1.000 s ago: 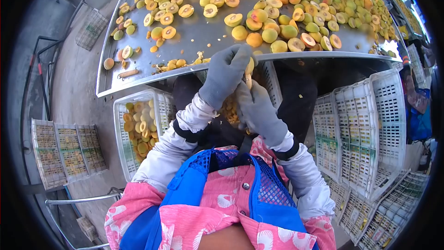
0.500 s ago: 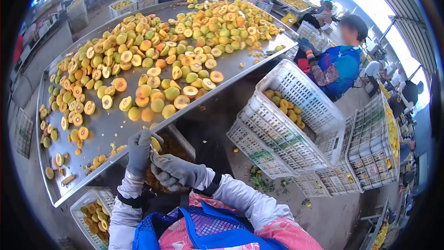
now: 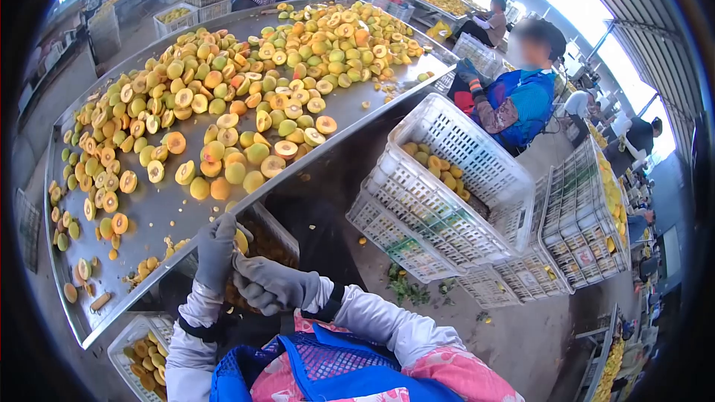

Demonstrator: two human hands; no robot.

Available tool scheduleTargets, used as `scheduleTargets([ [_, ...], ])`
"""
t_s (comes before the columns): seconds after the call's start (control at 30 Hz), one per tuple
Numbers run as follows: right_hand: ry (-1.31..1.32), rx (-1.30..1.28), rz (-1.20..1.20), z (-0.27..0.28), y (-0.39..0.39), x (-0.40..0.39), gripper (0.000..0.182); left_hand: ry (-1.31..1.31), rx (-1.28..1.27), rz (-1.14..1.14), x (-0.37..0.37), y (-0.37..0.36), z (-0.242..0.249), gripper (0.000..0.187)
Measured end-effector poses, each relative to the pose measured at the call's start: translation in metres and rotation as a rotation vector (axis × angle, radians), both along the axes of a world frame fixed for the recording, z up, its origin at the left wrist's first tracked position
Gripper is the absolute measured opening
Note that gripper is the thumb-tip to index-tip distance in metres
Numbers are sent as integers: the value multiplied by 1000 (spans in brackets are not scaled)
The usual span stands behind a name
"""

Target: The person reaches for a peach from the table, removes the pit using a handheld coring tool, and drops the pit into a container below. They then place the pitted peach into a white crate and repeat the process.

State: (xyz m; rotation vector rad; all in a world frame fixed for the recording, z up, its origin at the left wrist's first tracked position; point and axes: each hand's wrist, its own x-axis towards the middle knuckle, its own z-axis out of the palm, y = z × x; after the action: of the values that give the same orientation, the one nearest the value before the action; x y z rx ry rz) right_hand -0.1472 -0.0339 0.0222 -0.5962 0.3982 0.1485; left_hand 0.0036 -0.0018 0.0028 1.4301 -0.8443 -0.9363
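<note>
Before us a table (image 3: 313,115) runs away to the right, fruit (image 3: 223,104) heaped on it. Our hands (image 3: 246,268) meet just under its near edge, over a crate (image 3: 272,234). Another crate (image 3: 130,335) sits lower left; 1 tilted crate (image 3: 447,179) right, a person (image 3: 514,100) behind it.

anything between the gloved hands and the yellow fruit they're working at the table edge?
Nothing visible. The left hand is wrapped around the yellow fruit, and the right hand meets it from the other side, both just below the metal table edge. No gap or object shows between gloves and fruit.
</note>
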Motion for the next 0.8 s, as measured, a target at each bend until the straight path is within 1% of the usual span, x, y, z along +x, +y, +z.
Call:
scheduleTargets([
  [0.07, -87, 126, 67, 2, 0, -2, 45, -56, -72, 27, -1, 1, 6, 52],
  [0.1, -34, 119, 28, 2, 3, 1, 45, -46, -97, 11, 2, -1, 6, 51],
  [0.13, 1, 49, -14, -4, 7, 5, 45, -46, -81, 25, 2, 1, 3, 51],
  [0.2, 43, 19, -18, -7, 8, 6, 45, 59, -7, 52, 2, 4, -1, 43],
  [0.23, 29, 41, 38, -3, 6, 2, 45, 148, 12, 34, 1, 8, -2, 36],
  [0.27, -18, 110, 69, -6, 5, -1, 46, 151, 22, 50, 0, 10, -2, 36],
  [0.33, -84, 181, 68, -8, 6, -3, 45, -95, -44, -15, 3, 11, 0, 32],
  [0.37, -122, 141, 33, -10, 7, -2, 45, -32, -40, 4, 0, 10, 4, 31],
  [0.4, -91, 107, -16, -9, 10, 0, 43, 30, -27, 30, 2, 9, 6, 31],
  [0.43, -126, -46, 11, -7, 6, -1, 40, 24, -35, 43, 11, 8, -18, 28],
  [0.47, -216, 82, 19, -48, 2, 1, 37, 134, -168, 31, 4, 10, -18, 27],
  [0.5, -127, 467, 99, -60, -4, 3, 33, 224, -151, 169, -8, 10, -17, 26],
  [0.53, -116, 484, 148, -57, -6, 0, 36, 283, -87, 103, -6, 11, -17, 26],
  [0.57, -143, 345, 181, -51, -6, 1, 41, 144, -101, 58, 3, 8, -27, 26],
  [0.6, -2, 177, 122, -29, 1, 1, 45, 11, -110, 1, 8, 11, -38, 28],
  [0.63, 24, 135, 102, -15, 5, 3, 44, 4, -78, 34, 7, 16, -35, 28],
  [0.67, 47, 79, 75, -9, 8, 6, 43, 123, -42, 81, 5, 17, -25, 31],
  [0.7, 37, 90, 95, -10, 10, 12, 43, 239, -17, 123, 5, 16, -19, 35],
  [0.73, 122, -82, 59, -11, 12, 17, 45, 226, -12, 134, 4, 16, -22, 35],
  [0.77, 209, -254, 18, -12, 15, 19, 47, 305, -74, 229, 1, 16, -26, 39],
  [0.8, 198, -257, 27, -15, 14, 20, 47, 381, -148, 326, 2, 15, -29, 42],
])
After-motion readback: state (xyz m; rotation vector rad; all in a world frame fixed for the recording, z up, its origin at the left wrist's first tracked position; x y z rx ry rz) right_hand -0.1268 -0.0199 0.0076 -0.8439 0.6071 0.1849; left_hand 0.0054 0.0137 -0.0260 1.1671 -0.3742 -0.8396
